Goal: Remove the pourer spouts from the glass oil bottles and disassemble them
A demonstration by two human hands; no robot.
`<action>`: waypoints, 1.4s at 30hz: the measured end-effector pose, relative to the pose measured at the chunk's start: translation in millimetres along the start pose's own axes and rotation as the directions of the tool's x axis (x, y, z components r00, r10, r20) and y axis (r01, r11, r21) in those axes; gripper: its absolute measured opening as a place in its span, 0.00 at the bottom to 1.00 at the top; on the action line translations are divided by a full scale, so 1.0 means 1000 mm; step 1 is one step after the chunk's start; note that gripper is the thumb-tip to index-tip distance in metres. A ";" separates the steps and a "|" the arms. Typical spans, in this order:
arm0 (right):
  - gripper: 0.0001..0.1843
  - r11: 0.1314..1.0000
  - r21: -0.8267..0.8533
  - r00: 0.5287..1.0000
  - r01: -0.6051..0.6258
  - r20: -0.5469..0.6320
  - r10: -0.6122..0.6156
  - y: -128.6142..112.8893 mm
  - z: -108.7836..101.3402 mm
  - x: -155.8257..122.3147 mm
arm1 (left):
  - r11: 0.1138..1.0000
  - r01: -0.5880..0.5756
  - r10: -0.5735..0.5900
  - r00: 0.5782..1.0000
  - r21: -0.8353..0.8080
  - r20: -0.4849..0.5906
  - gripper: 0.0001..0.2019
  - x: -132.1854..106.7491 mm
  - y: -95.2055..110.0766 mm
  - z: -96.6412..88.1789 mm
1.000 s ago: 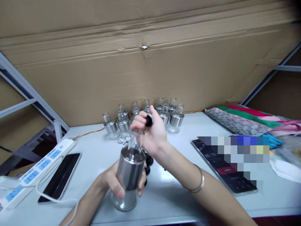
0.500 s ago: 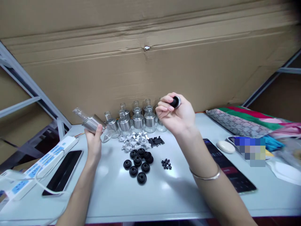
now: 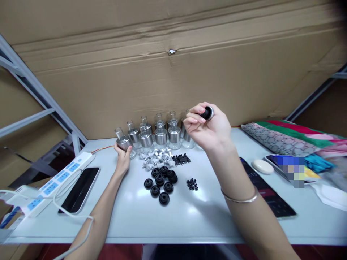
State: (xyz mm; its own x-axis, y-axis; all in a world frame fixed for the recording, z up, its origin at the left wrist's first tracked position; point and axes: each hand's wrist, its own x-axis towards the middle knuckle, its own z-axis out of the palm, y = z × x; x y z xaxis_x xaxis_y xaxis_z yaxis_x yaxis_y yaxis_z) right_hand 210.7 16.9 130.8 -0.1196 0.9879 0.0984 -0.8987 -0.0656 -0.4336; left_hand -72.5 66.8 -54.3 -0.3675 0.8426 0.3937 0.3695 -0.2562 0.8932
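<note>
My left hand [image 3: 123,160] is closed around the metal band of a glass bottle [image 3: 124,141], which leans slightly at the left end of a group of similar bottles [image 3: 161,136]. Raised over the table, my right hand [image 3: 210,131] grips a black round-ended thing with a silvery rim [image 3: 207,113]; most of it is hidden in the palm. In front of the bottles lies a heap of silvery-white small parts [image 3: 157,159], with black screws [image 3: 181,159] beside it. Nearer to me are several black round caps [image 3: 159,180] and a cluster of tiny black pieces [image 3: 192,184].
On the left are a power strip [image 3: 63,177] with a white cable and a phone [image 3: 80,189]. At the right lie another phone [image 3: 271,195], a white oval object [image 3: 262,166] and colourful fabric [image 3: 298,137]. A cardboard wall [image 3: 173,83] stands behind the table.
My left hand has brought the bottle rightward, toward the row, and turned it more upright. My right hand keeps its hold and is nearly still; the view has shifted slightly.
</note>
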 end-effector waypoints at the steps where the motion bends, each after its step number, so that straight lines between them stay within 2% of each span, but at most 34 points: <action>1: 0.16 1.000 0.003 1.000 0.005 -0.011 -0.005 -0.001 0.000 0.000 | 1.000 -0.001 0.001 1.000 0.006 0.006 0.40 0.001 -0.003 0.000; 8: 0.18 0.994 -0.096 0.999 0.043 -0.015 -0.045 -0.002 0.000 0.000 | 0.999 -0.050 0.048 0.996 0.020 0.069 0.39 0.009 -0.012 -0.002; 12: 0.19 0.999 -0.036 0.997 0.018 -0.078 -0.021 -0.001 0.002 0.001 | 0.997 -0.076 0.072 0.990 0.026 0.122 0.39 0.009 -0.015 -0.001; 18: 0.19 1.000 0.005 0.997 0.006 -0.082 -0.005 0.001 0.000 0.003 | 0.993 -0.102 0.087 0.970 0.055 0.227 0.34 0.006 -0.016 -0.001; 25: 0.16 0.993 -0.116 1.000 0.016 0.020 -0.014 0.008 0.001 0.004 | 0.984 -0.046 0.004 0.971 0.170 0.241 0.29 0.005 -0.017 0.000; 27: 0.16 0.979 -0.197 0.998 0.055 0.043 -0.048 0.015 0.001 0.003 | 0.984 -0.045 0.006 0.975 0.172 0.221 0.30 0.005 -0.016 0.002; 29: 0.16 0.910 -0.381 0.985 0.165 0.103 -0.135 0.026 -0.003 0.000 | 0.985 -0.060 0.030 0.982 0.159 0.186 0.32 0.003 -0.012 0.004; 30: 0.16 0.829 -0.511 0.973 0.229 0.148 -0.178 0.031 -0.006 -0.003 | 0.986 -0.073 0.048 0.985 0.150 0.168 0.33 0.001 -0.008 0.006; 31: 0.17 0.710 -0.645 0.960 0.282 0.187 -0.211 0.037 -0.011 -0.006 | 0.986 -0.089 0.067 0.986 0.139 0.154 0.34 -0.002 -0.002 0.007; 33: 0.17 0.428 -0.862 0.962 0.272 0.229 -0.152 0.048 -0.024 -0.014 | 0.984 -0.125 0.107 0.984 0.123 0.141 0.34 -0.010 0.013 0.008; 35: 0.18 0.250 -0.945 0.976 0.209 0.218 0.009 0.055 -0.041 -0.020 | 0.972 -0.193 0.178 0.977 0.131 0.115 0.34 -0.022 0.033 0.010; 36: 0.19 0.201 -0.959 0.975 0.198 0.213 0.059 0.057 -0.050 -0.022 | 0.961 -0.239 0.226 0.969 0.138 0.102 0.33 -0.028 0.043 0.011; 38: 0.19 0.159 -0.961 0.967 0.226 0.241 0.085 0.060 -0.067 -0.023 | 0.924 -0.356 0.345 0.934 0.143 0.092 0.30 -0.043 0.061 0.014; 40: 0.17 0.164 -0.948 0.951 0.274 0.292 0.098 0.061 -0.082 -0.023 | 0.844 -0.519 0.489 0.849 0.139 0.200 0.23 -0.057 0.074 0.018; 42: 0.14 0.187 -0.936 0.935 0.299 0.327 0.141 0.062 -0.094 -0.022 | 0.742 -0.653 0.576 0.737 0.151 0.353 0.20 -0.070 0.080 0.021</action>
State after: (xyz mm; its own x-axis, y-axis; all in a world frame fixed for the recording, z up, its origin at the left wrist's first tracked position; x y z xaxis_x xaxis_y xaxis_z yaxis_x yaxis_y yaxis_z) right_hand 197.0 4.4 17.2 -0.3762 0.8682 0.3235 0.1908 0.4143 -0.8899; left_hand 1.1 -2.9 -15.0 0.2431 0.6405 0.7285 0.6432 -0.6686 0.3732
